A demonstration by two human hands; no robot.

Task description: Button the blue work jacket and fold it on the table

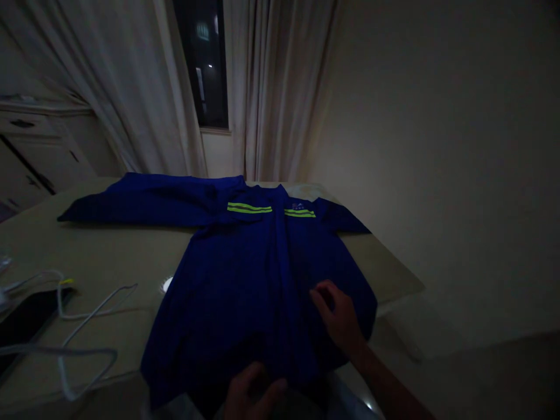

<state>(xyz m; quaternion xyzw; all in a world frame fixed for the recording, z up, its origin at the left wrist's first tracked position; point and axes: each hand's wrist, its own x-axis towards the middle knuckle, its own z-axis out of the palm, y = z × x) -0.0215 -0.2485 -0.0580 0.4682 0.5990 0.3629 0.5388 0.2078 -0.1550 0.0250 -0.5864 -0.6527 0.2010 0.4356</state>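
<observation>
A dark blue jacket [245, 274] with neon yellow chest stripes lies spread face up on a pale table [100, 256], one sleeve stretched out to the left. My right hand [339, 318] rests on the jacket's lower right part, fingers curled and pressing the cloth. At the bottom edge my left hand [251, 394] curls around the hem, seeming to pinch the fabric. The room is dim, so finger detail is poor.
A white wire hanger [76, 341] and a cable lie on the table's left side beside a dark flat object [24, 324]. Pale curtains [271, 87] and a dark window stand behind the table. A cabinet is at far left, a bare wall at right.
</observation>
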